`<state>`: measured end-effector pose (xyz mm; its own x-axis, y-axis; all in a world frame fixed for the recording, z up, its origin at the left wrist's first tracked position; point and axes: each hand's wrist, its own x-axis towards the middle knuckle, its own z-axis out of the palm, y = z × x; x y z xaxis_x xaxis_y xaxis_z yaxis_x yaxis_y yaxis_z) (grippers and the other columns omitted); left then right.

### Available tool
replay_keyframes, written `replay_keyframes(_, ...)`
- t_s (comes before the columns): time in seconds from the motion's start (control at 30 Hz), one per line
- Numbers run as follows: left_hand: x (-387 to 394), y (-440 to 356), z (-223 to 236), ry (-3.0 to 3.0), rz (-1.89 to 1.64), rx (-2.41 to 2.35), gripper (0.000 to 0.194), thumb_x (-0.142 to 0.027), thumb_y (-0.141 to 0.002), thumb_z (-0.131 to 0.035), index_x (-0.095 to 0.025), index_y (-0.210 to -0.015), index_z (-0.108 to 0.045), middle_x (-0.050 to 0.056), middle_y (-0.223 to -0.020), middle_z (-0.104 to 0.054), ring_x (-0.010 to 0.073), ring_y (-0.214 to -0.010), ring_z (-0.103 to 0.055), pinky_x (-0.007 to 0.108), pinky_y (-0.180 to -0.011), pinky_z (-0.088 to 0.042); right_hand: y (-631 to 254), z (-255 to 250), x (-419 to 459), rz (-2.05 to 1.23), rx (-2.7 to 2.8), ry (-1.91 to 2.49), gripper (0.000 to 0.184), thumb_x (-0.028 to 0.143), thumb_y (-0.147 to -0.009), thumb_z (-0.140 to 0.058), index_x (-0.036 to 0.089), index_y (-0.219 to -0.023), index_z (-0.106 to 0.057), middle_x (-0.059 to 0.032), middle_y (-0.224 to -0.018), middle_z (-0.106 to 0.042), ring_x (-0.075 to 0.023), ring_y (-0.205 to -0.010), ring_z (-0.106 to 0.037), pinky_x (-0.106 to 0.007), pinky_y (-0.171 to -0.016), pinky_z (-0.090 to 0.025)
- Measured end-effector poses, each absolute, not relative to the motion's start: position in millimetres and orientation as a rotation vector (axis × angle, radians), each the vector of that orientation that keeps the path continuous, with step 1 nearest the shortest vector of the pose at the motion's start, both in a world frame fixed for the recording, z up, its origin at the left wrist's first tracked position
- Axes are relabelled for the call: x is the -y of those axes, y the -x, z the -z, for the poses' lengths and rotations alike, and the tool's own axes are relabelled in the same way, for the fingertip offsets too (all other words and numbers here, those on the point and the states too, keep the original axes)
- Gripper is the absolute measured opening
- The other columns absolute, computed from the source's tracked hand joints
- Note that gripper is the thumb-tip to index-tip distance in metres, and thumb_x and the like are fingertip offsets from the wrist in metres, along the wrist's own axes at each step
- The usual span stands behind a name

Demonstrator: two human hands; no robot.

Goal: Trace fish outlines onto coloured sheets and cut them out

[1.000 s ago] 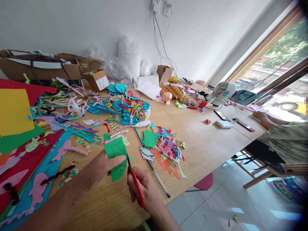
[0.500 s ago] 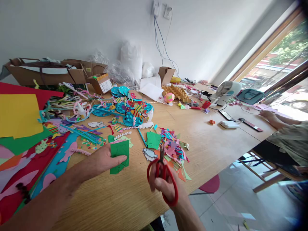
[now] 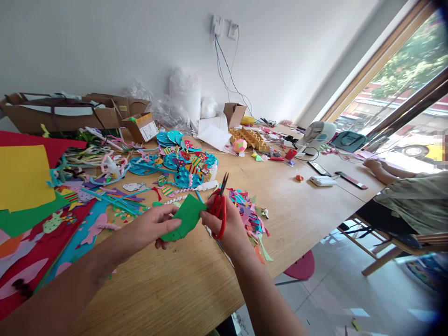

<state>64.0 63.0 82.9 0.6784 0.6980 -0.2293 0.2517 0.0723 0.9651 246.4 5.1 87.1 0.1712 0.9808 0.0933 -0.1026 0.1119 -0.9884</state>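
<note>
Between thumb and fingers, my left hand [image 3: 156,227] grips a piece of green paper [image 3: 188,217] above the table; the fish outline drawn on it earlier is barely visible. My right hand [image 3: 231,227] is closed around red-handled scissors [image 3: 219,212], whose dark blades point up and away from the paper. The right thumb and fingertips meet the paper's right corner, seemingly pinching it. Just beyond that hand lies a heap of colourful paper scraps [image 3: 245,210]. The pen and the cut-out fish on the table there are mostly hidden behind my right hand.
Stacked coloured sheets [image 3: 24,177], pipe cleaners [image 3: 91,154] and blue decorated discs [image 3: 189,177] cover the left and middle. Cardboard boxes [image 3: 59,112] line the wall. A white fan [image 3: 317,135] and phones [image 3: 318,168] are farther right, near another person's arms [image 3: 385,172].
The scissors have left the green paper's edge and now point upward in my right hand. That hand swung right, then came back to the paper's corner. The paper has been turned and tilted.
</note>
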Motion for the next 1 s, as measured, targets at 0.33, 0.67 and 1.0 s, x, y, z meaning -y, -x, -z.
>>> replay_keyframes(0.33, -27, -77, -69, -1.033, -0.851, -0.790, 0.027, -0.039, -0.075, -0.066, -0.019, -0.091, -0.063, 0.005, -0.089, -0.067, 0.0165, -0.083, -0.060, 0.021, -0.062, -0.048, -223, -65, -11, -0.924, 0.771, 1.030, 0.027, 0.027, -0.068, -0.064, 0.020, -0.085, -0.044, 0.0048, -0.059, -0.059, -0.0089, -0.046, -0.050, -0.020, -0.044, -0.033)
replay_keyframes(0.67, -45, -73, -69, -1.210, -0.986, -1.001, 0.020, -0.034, -0.067, -0.064, -0.015, -0.061, -0.064, 0.001, -0.058, -0.063, 0.0124, -0.054, -0.054, 0.022, -0.049, -0.044, -221, -62, 3, -1.034, 0.923, 1.158, 0.022, 0.034, -0.076, -0.061, 0.019, -0.081, -0.045, 0.0033, -0.062, -0.058, -0.0068, -0.046, -0.044, -0.018, -0.042, -0.032)
replay_keyframes(1.0, -52, -69, -86, -1.327, -0.908, -1.093, 0.024, -0.035, -0.065, -0.059, -0.014, -0.055, -0.063, 0.002, -0.051, -0.061, 0.0130, -0.049, -0.053, 0.023, -0.046, -0.042, -214, -76, 43, -1.500, 1.365, 1.342, 0.034, 0.041, -0.086, -0.046, 0.016, -0.063, -0.049, 0.0046, -0.044, -0.048, -0.0058, -0.039, -0.042, -0.016, -0.039, -0.030)
